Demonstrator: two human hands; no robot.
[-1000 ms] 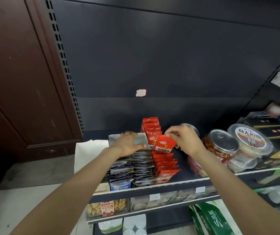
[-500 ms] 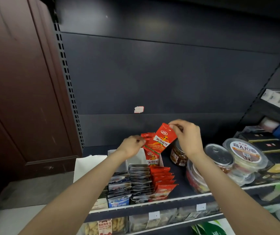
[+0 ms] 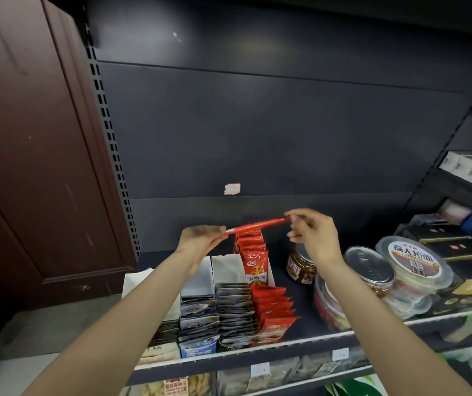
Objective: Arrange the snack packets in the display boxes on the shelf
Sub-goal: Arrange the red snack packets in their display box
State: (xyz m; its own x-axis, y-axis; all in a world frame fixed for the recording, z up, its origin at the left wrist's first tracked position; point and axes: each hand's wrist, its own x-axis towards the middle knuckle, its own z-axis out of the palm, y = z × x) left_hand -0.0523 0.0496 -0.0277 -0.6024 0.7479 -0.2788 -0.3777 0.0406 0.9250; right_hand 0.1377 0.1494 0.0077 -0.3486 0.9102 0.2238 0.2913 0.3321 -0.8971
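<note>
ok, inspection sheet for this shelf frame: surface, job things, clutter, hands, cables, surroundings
surface: dark shelf, crowded.
job's things: red packet held flat above the red packet row; grey packets filed in white display boxes.
clutter: jar, lidded tubs at right.
grippers: left hand and right hand pinch the packet's opposite ends.
cables: nothing seen.
surroundings: dark back panel, brown door at left.

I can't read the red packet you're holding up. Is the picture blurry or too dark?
Head view: the red packet is turned edge-on between left hand and right hand, so only a thin strip shows; it looks slightly smeared. Lighting is dim on the shelf back panel; the wide lens bends the right shelves; the can lid shows slight glare.
</note>
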